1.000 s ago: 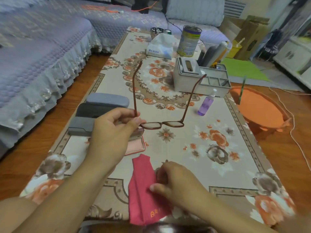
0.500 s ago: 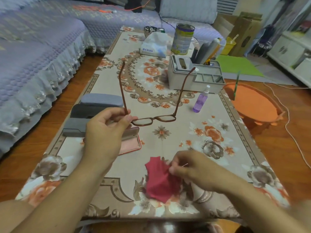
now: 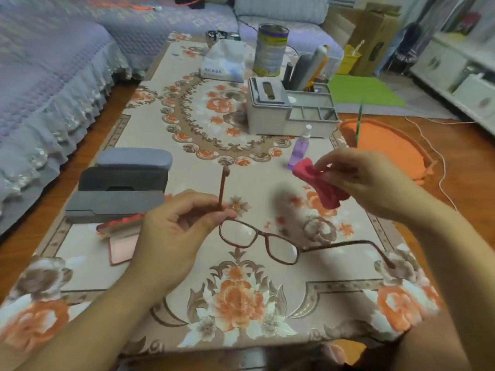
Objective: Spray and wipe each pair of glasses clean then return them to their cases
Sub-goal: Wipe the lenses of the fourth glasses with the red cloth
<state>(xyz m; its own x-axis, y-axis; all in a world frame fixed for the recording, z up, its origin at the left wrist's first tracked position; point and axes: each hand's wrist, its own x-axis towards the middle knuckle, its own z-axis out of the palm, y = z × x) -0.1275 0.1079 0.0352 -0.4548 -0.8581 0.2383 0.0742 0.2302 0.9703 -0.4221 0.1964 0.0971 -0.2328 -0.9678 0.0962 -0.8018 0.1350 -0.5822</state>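
Head view: your left hand [image 3: 174,231] pinches the glasses [image 3: 258,241] by one temple, lenses hanging free above the table [image 3: 267,303] so both faces stay reachable, while your right hand [image 3: 367,183] grips the bunched cloth [image 3: 320,184], raised beside them, ready to wipe.
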